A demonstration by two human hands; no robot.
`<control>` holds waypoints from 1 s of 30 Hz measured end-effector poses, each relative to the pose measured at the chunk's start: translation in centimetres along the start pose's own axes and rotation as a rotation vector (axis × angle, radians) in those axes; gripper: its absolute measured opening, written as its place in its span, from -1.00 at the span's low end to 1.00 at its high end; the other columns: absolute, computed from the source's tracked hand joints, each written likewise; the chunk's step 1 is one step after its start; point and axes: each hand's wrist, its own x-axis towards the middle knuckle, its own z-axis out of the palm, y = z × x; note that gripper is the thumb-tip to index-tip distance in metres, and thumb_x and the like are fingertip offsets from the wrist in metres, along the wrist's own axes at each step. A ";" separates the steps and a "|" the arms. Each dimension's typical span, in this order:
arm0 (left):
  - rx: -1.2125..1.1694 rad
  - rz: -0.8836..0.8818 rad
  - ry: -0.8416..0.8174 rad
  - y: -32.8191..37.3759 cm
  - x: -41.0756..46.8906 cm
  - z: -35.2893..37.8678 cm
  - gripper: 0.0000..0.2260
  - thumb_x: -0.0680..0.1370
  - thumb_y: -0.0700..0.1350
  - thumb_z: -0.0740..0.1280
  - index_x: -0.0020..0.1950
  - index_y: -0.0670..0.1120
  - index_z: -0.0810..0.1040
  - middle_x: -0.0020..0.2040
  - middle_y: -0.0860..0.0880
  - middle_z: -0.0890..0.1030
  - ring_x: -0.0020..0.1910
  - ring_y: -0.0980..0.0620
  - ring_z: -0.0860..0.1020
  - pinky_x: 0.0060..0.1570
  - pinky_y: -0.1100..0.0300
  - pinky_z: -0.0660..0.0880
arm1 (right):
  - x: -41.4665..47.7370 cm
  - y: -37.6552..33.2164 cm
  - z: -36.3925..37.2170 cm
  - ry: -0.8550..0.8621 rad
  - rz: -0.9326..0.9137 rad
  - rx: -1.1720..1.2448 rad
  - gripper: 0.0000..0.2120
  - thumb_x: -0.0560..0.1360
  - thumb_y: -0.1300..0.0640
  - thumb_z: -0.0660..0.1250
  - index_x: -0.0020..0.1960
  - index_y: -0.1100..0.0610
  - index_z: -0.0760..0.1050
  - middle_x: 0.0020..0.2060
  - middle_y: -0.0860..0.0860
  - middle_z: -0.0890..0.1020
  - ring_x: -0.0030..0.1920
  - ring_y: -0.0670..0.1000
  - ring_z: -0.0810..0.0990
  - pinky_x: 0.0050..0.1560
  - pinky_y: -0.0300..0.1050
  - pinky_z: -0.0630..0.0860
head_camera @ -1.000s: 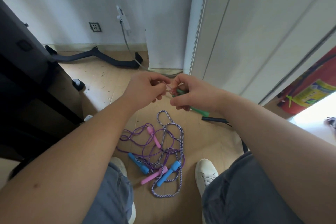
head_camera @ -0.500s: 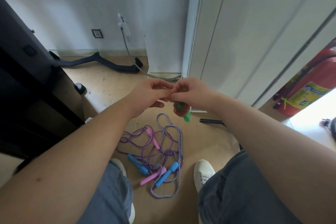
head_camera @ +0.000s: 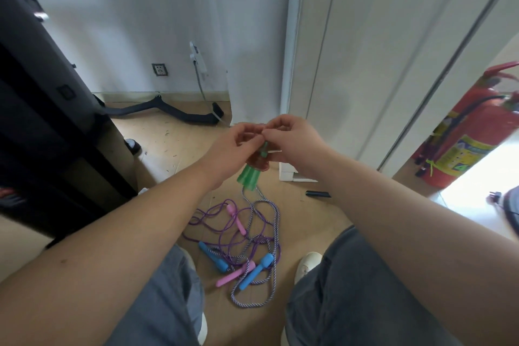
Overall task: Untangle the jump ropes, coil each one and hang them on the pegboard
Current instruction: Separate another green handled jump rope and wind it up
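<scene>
The person's left hand [head_camera: 233, 146] and right hand [head_camera: 292, 140] meet at the centre, fingertips touching. Both pinch the top of a pair of handles [head_camera: 248, 180] that hangs just below them. A rope [head_camera: 244, 197] drops from the handles to a tangle of jump ropes [head_camera: 252, 239] on the floor [head_camera: 168, 149], between the knees and just left of a shoe [head_camera: 307, 262]. A cabinet [head_camera: 42, 121] stands at far left. Behind the hands, a socket [head_camera: 159, 69] sits on the wall, with a bent bar [head_camera: 157, 109] on the floor below it. A fire extinguisher [head_camera: 471, 132] stands at far right. A small cylinder [head_camera: 318, 194] lies on the floor between it and the tangle.

Left hand [head_camera: 231, 149] and right hand [head_camera: 296, 143] pinching green handles [head_camera: 248, 179], tangled ropes [head_camera: 259, 236]
</scene>
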 end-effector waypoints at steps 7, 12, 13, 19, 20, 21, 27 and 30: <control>0.033 0.033 -0.037 3.8 -2.4 0.0 -0.81 0.62 -0.17 0.35 0.21 -0.18 0.52 0.06 -0.21 0.65 -0.14 -0.27 0.69 -0.05 -0.12 0.66 | -2.2 -2.2 -0.3 0.081 -0.108 -0.119 -0.83 0.49 0.06 0.51 -0.10 0.15 0.60 -0.22 0.06 0.70 -0.18 0.07 0.71 -0.08 0.17 0.70; 0.131 0.125 0.004 5.7 -4.7 0.8 -0.80 0.61 -0.13 0.37 0.18 -0.19 0.56 -0.12 -0.15 0.71 -0.25 -0.18 0.70 -0.11 -0.03 0.67 | -4.0 -4.1 -0.5 0.210 -0.256 -0.386 -0.82 0.46 -0.11 0.48 -0.15 0.00 0.64 -0.24 -0.07 0.71 -0.17 -0.01 0.69 -0.04 0.06 0.67; 0.161 0.141 0.016 6.1 -5.0 0.9 -0.80 0.60 -0.10 0.39 0.16 -0.16 0.58 -0.13 -0.13 0.72 -0.23 -0.18 0.71 -0.07 -0.07 0.67 | -4.4 -4.5 -0.5 0.214 -0.270 -0.385 -0.83 0.48 -0.08 0.48 -0.14 0.01 0.65 -0.24 -0.08 0.70 -0.16 -0.01 0.69 -0.03 0.06 0.67; 0.343 0.182 0.009 7.9 -6.6 1.5 -0.66 0.40 0.23 0.45 -0.03 0.00 0.60 -0.17 -0.06 0.73 -0.21 -0.11 0.72 0.02 -0.18 0.62 | -6.3 -5.0 -0.7 0.215 -0.284 -0.284 -0.85 0.52 0.00 0.47 -0.19 0.03 0.64 -0.29 -0.02 0.71 -0.24 0.06 0.73 -0.11 0.09 0.70; 0.341 0.178 0.008 8.1 -6.7 1.6 -0.67 0.41 0.19 0.46 -0.03 -0.03 0.60 -0.18 -0.07 0.73 -0.22 -0.12 0.72 0.02 -0.17 0.63 | -6.3 -5.0 -0.7 0.217 -0.288 -0.297 -0.85 0.51 0.00 0.47 -0.18 0.04 0.65 -0.29 -0.02 0.71 -0.24 0.06 0.73 -0.12 0.09 0.70; 0.338 0.179 0.005 8.3 -6.7 1.8 -0.69 0.44 0.14 0.47 -0.02 -0.07 0.59 -0.20 -0.09 0.73 -0.23 -0.13 0.72 0.00 -0.15 0.64 | -6.3 -5.1 -0.9 0.214 -0.293 -0.308 -0.86 0.51 0.00 0.47 -0.17 0.04 0.65 -0.29 -0.02 0.71 -0.25 0.06 0.72 -0.12 0.10 0.70; 0.454 0.187 -0.006 7.8 -5.3 1.6 -0.85 0.57 0.03 0.38 -0.01 -0.05 0.60 -0.28 0.02 0.72 -0.28 0.10 0.71 -0.28 0.35 0.55 | -4.1 -4.7 -0.8 0.230 -0.306 -0.373 -0.88 0.49 0.00 0.46 -0.19 0.01 0.65 -0.28 -0.06 0.72 -0.17 0.01 0.70 -0.01 0.12 0.66; 0.487 0.153 -0.022 6.4 -3.7 1.0 -0.88 0.60 0.01 0.31 -0.01 0.05 0.63 -0.33 0.12 0.70 -0.31 0.24 0.67 -0.41 0.49 0.42 | -2.1 -3.7 0.2 0.205 -0.291 -0.410 -0.87 0.52 0.02 0.44 -0.21 -0.03 0.62 -0.25 -0.08 0.71 -0.19 -0.04 0.68 -0.01 0.07 0.66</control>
